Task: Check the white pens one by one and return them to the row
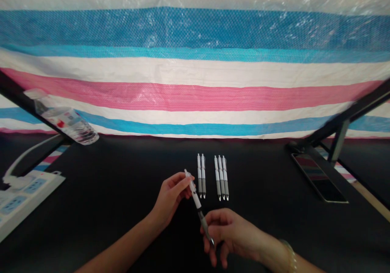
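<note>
My left hand (171, 198) pinches the upper end of a white pen with a grey grip (197, 202), held slanted above the black table. My right hand (227, 232) grips the pen's lower, grey tip end with curled fingers. Just beyond the held pen lie two more pens (201, 176) side by side, tips pointing toward me. To their right three pens (221, 178) lie in a tight row the same way.
A black table top (122, 191) carries a white power strip (21, 198) at the left edge, a clear plastic water bottle (65, 120) on its side, and a phone (318, 177) by a black stand at right. A striped tarp (195, 74) hangs behind.
</note>
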